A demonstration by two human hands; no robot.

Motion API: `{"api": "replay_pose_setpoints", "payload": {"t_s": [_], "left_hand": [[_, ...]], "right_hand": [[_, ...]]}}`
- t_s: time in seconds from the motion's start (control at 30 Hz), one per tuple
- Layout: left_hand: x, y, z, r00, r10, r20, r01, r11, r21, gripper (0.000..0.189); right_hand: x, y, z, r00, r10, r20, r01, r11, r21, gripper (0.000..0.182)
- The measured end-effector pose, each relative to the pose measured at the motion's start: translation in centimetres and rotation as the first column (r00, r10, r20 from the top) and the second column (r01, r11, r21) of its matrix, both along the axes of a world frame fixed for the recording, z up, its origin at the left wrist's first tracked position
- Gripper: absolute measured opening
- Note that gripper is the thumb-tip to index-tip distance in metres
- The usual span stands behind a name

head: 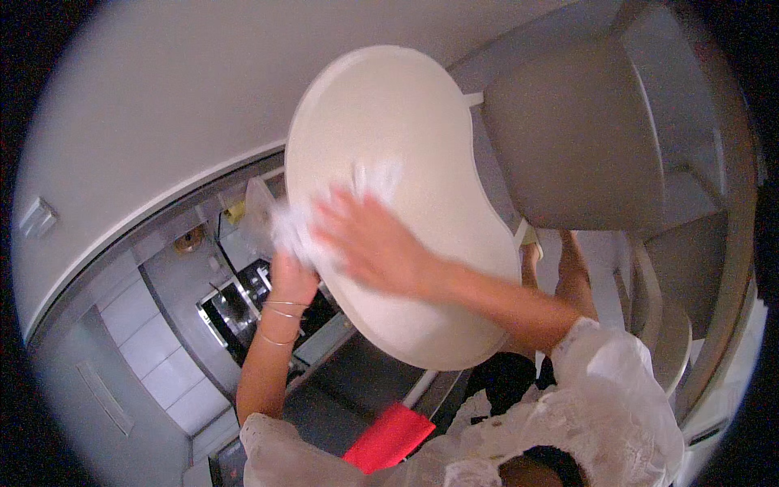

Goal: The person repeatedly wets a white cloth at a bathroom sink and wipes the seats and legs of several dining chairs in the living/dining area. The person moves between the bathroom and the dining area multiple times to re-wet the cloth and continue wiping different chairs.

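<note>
A cream, kidney-shaped board [389,109], which looks like a small tabletop or a seat, stretches out in front of me. My right hand [380,246] lies palm down over its left part, fingers spread and blurred by motion. Under and beside those fingers is a white cloth [295,231], bunched at the board's left edge; a blurred white patch [377,176] shows past the fingertips. My left hand [294,280], with thin bangles on the wrist, is raised at that same edge against the cloth. The cloth hides its fingers, so its grip is unclear.
A grey-brown chair back [572,134] stands at the right. On the left, beyond a wall opening, are a kitchen counter [176,268] and a black hob [252,280]. Something red [389,435] hangs near my body. A pale wall [182,79] fills the upper left.
</note>
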State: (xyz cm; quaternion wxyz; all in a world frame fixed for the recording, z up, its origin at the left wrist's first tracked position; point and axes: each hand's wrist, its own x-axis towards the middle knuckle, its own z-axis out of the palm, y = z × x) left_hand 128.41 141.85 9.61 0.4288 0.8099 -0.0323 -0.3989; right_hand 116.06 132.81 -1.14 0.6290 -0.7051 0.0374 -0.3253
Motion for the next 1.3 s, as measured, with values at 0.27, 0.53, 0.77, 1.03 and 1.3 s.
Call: {"api": "replay_pose_setpoints", "payload": {"t_s": [0.27,0.53,0.77,1.03,1.3], "left_hand": [[2.0,-6.9,-0.7,0.975,-0.202,0.089,0.193,0.976,0.100,0.077],[2.3,-8.8,-4.5,0.978,-0.108,0.176,0.089,0.990,0.110,0.068],[2.0,-7.2,-5.2,0.932,-0.136,0.335,0.072,0.978,0.196,0.065],[3.9,-5.4,-5.7,0.952,-0.082,0.295,0.057,0.994,0.093,0.057],[2.4,-5.8,-4.8,0.969,0.087,0.231,-0.101,0.994,0.050,0.046]], "right_hand": [[-5.3,3.8,-1.2,0.953,0.287,0.095,-0.273,0.952,-0.136,0.046],[4.3,-6.8,-10.6,0.735,-0.479,-0.480,0.568,0.822,0.050,0.060],[-11.8,5.9,-5.7,0.702,0.146,-0.697,0.022,0.974,0.227,0.056],[3.2,-1.9,-4.4,0.991,-0.131,0.024,0.132,0.989,-0.072,0.050],[5.5,-6.9,-11.6,0.678,-0.625,-0.387,0.679,0.735,0.001,0.043]]}}
